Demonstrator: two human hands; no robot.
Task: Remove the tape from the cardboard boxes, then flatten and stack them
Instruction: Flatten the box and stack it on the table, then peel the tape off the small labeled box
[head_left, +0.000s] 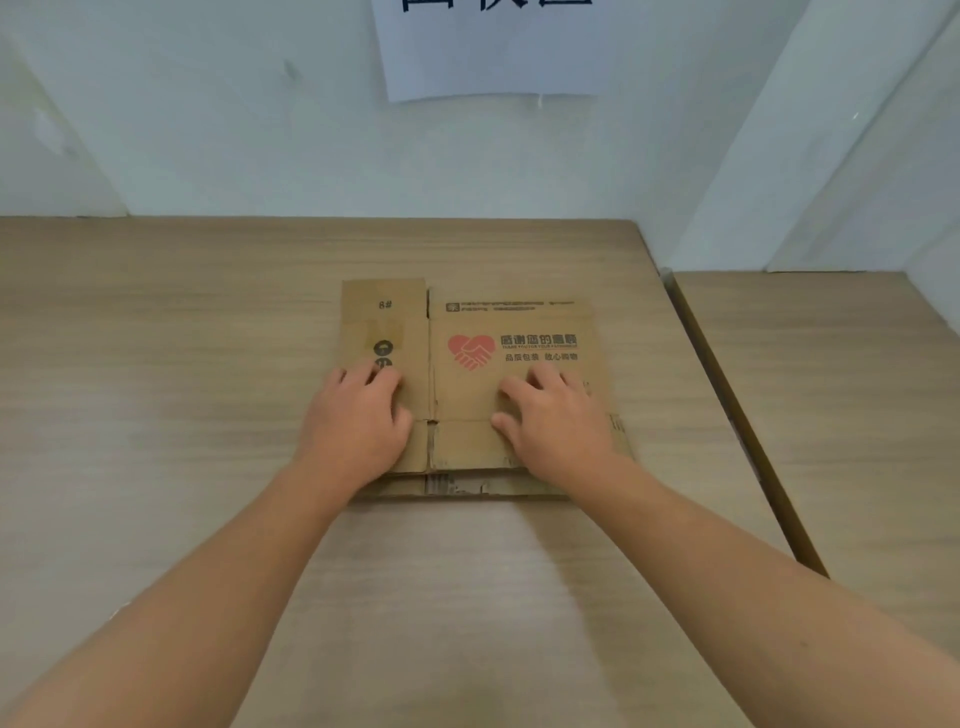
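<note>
While the cardboard box (519, 395) lies collapsed flat near the middle of the counter (156, 364), printed side up, the left hand (358, 421) and right hand (556, 421) press on its near half. Neither grip closes on anything; the fingers rest spread and slightly bent on the board. A second cardboard layer (467, 486) shows under the near edge, perhaps another flattened box, so stacking seems underway. A glossy patch (374, 332) on the left panel may be leftover tape. A paper sheet (493, 52) hangs behind.
</note>
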